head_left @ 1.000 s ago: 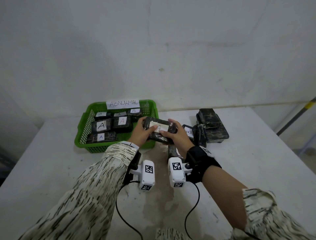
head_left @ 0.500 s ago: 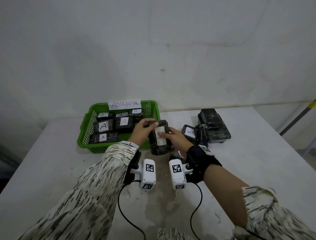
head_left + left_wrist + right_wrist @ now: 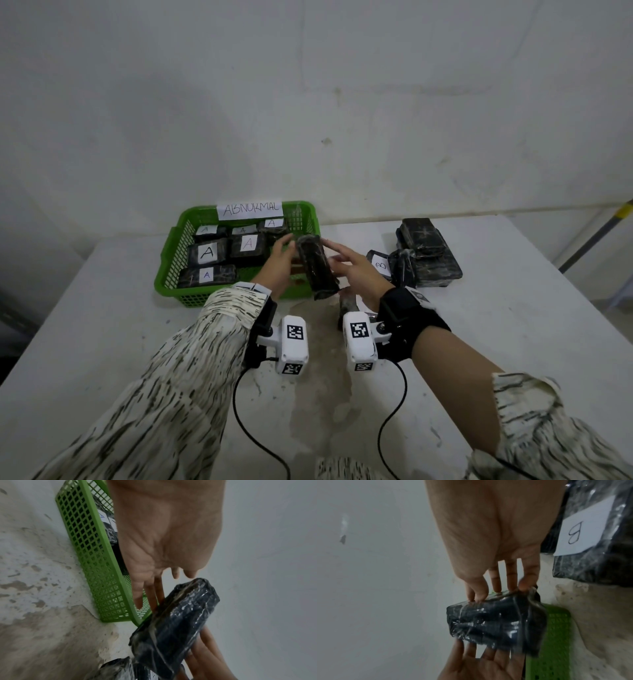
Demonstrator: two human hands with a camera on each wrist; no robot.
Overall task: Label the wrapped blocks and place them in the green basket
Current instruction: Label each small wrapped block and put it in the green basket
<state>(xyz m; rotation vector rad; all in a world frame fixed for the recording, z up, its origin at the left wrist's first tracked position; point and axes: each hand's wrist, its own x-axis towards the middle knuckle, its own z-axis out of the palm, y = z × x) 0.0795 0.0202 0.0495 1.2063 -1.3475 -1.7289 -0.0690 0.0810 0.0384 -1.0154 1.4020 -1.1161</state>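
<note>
A dark plastic-wrapped block (image 3: 317, 267) is in the air over the right front corner of the green basket (image 3: 171, 253), dark side up, with no label showing. My left hand (image 3: 284, 250) touches its left side with straight fingers. My right hand (image 3: 337, 255) touches its right side, fingers also straight. In the left wrist view the left hand's fingertips (image 3: 154, 601) reach the edge of the block (image 3: 175, 626) beside the basket wall (image 3: 89, 555). In the right wrist view the right hand's fingertips (image 3: 496, 586) press the top edge of the block (image 3: 491, 620), and the left palm lies open below it.
Several blocks labelled A (image 3: 209, 253) lie in the basket, which carries an "ABNORMAL" sign (image 3: 249, 208). A block labelled B (image 3: 378, 265) and a pile of unlabelled wrapped blocks (image 3: 426, 250) sit right of my hands. Another wrapped block (image 3: 346, 301) lies under my right wrist.
The block was held crosswise with its white label up, then turned lengthwise. Now it is flipped dark side up, and both hands' fingers have straightened.
</note>
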